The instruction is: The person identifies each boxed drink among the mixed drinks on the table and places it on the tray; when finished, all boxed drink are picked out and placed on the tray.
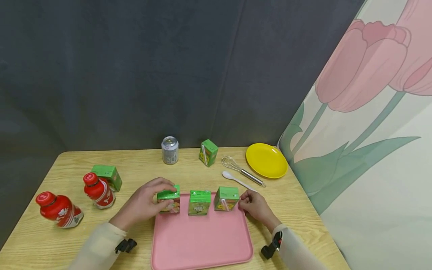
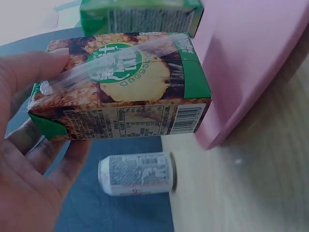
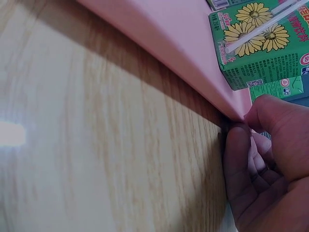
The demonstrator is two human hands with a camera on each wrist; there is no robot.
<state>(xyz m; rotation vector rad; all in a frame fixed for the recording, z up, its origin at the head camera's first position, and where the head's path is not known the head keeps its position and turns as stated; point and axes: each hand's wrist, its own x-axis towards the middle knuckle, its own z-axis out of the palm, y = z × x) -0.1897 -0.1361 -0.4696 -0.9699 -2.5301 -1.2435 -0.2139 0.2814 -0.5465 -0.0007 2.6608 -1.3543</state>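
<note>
My left hand [image 1: 148, 198] grips a pineapple juice carton [image 2: 140, 82] between thumb and fingers, at the far left corner of the pink tray [image 1: 202, 240]. The carton has a clear-wrapped straw along its side. Beside it on the tray stand a green juice carton [image 1: 199, 203] in the middle and a green carton with yellow flowers [image 1: 226, 198] at the right. My right hand [image 1: 258, 208] pinches the tray's rim at the far right corner, close to the flowered carton. In the right wrist view, thumb and forefinger meet on that pink edge.
Left of the tray stand two red bottles [image 1: 62, 212] and another green carton [image 1: 109, 176]. Behind it are a silver can [image 1: 170, 150] and a green carton [image 1: 208, 153]. A whisk [image 1: 243, 171], a white spoon [image 1: 237, 180] and a yellow plate [image 1: 266, 160] lie at the back right.
</note>
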